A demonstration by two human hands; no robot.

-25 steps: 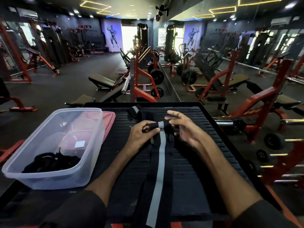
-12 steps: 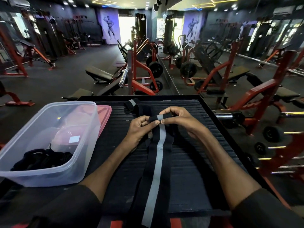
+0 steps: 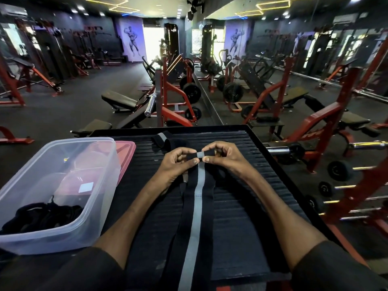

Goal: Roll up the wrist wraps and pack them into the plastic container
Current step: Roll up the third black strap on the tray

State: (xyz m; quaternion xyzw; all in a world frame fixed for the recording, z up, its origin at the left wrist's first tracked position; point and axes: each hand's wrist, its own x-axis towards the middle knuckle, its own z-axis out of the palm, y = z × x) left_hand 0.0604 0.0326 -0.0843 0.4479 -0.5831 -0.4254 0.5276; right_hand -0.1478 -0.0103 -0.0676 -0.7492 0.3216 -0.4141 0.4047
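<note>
Well, left grip [image 3: 176,164] & right grip [image 3: 225,158] pinch wrist wrap [image 3: 198,206] at 12 o'clock, roll barely begun; container [image 3: 102,164], 9 o'clock, holds dark wraps [image 3: 39,215].

a black ribbed platform [image 3: 241,217] sits before a red weight rack [image 3: 176,117], a padded bench [image 3: 118,99] and dumbbells [image 3: 340,170].

Gym: red plate-loaded machines [image 3: 176,117] and benches [image 3: 118,99] beyond grip, dumbbells [image 3: 340,171] right of it, bodybuilder poster [image 3: 132,42] far beyond.
</note>
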